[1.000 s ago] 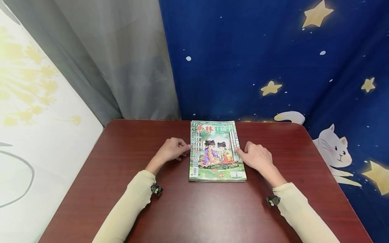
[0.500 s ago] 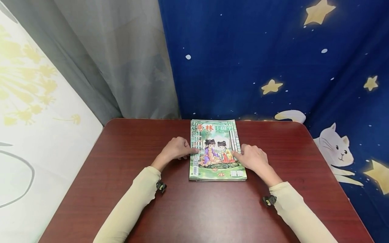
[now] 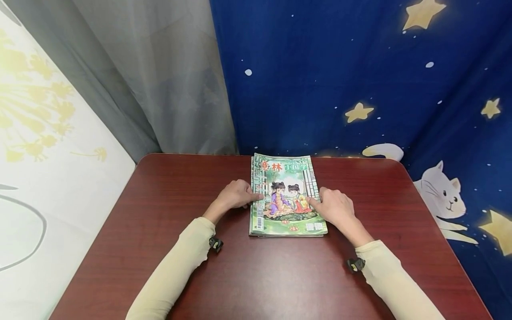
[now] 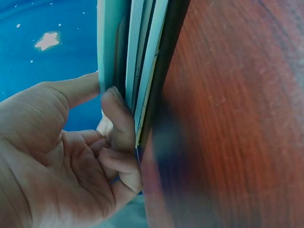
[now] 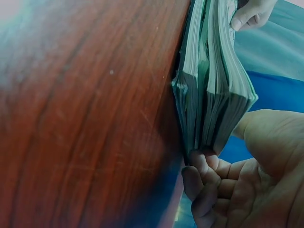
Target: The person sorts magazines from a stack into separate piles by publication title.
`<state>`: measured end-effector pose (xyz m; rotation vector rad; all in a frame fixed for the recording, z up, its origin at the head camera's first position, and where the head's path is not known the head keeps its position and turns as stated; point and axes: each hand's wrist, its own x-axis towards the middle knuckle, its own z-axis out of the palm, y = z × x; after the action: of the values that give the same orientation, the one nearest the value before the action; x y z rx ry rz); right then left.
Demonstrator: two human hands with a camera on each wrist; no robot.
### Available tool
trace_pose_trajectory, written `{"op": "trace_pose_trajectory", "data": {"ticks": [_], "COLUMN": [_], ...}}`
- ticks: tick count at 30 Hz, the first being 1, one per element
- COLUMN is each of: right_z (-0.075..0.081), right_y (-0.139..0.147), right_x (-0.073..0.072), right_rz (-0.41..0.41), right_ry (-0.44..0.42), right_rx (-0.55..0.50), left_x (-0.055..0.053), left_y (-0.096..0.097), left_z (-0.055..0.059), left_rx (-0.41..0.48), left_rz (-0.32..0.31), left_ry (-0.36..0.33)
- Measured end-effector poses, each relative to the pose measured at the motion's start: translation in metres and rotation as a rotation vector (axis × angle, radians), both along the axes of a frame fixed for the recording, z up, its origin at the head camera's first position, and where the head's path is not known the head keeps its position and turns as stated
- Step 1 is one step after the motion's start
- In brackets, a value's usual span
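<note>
A stack of magazines lies on the table near its far edge. Its top magazine has a green cover with two cartoon children and sits slightly raised, shifted right of those below. My left hand pinches its left edge, thumb on the cover; in the left wrist view the index fingertip reaches the gap beneath it. At the opposite edge my right hand holds it, thumb on the cover and fingers curled against the page edges. How many magazines the right fingers take in, I cannot tell.
The dark red wooden table has rounded far corners. Behind it hang a grey curtain and a blue curtain with stars and a white cat. A white panel stands at the left.
My left hand has moved right onto the magazine's edge, and my right thumb has come in over the cover. The top magazine has risen slightly and shifted right and away from me.
</note>
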<state>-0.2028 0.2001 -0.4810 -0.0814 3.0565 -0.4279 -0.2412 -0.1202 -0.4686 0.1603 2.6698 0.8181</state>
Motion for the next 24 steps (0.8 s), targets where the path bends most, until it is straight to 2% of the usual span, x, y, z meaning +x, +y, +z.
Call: {"op": "trace_pose_trajectory", "data": {"ticks": [5,9,15,24], "right_z": [0.001,0.002,0.003,0.007], "right_y": [0.001,0.002,0.002,0.013], "right_x": [0.002,0.002,0.004,0.006], "right_rz": [-0.002,0.011,0.015,0.001], "right_ry": [0.003,0.035,0.092,0.117], "right_rx": [-0.017,-0.033,-0.058,-0.083], "left_x": [0.002,0.003,0.004,0.005], "left_y": [0.0,0.001,0.005,0.018], "left_z": [-0.002,-0.003,-0.002,0.0], "left_rx": [0.051,0.082,0.111,0.149], "left_rz": [-0.026,-0.019,-0.039,-0.074], "left_ry": [0.038,0.067,0.092,0.11]}}
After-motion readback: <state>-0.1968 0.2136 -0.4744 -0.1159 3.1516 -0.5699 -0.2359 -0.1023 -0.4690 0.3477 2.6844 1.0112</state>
